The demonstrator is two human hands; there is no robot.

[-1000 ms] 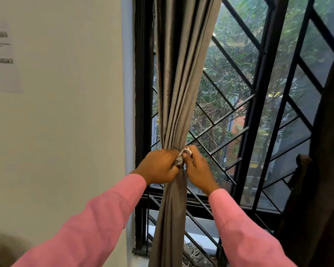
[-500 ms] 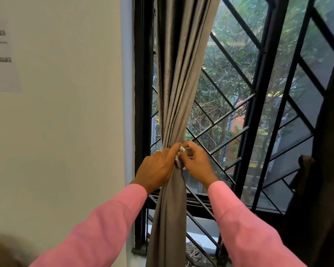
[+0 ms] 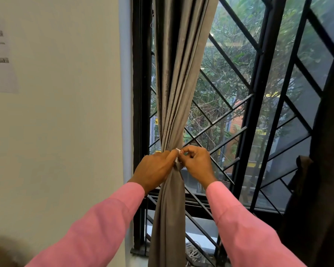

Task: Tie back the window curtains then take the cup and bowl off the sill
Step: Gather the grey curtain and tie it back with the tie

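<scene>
A grey curtain (image 3: 178,78) hangs bunched at the left side of the window, gathered tight at waist height. My left hand (image 3: 154,169) grips the gathered fabric from the left. My right hand (image 3: 198,164) is on the right of the bunch, its fingertips pinching a small white tie (image 3: 177,157) where the two hands meet. Most of the tie is hidden by my fingers. A dark second curtain (image 3: 320,170) hangs at the far right. No cup or bowl is in view.
A black diagonal window grille (image 3: 258,78) stands behind the curtain, with trees and buildings outside. A pale wall with a paper sheet (image 3: 0,54) fills the left. The sill (image 3: 197,255) shows low down, with a coil of cord on it.
My hands have shifted slightly upward on the bunch. My right hand's fingers have lifted and now pinch the white tie at its top. The curtain stays gathered.
</scene>
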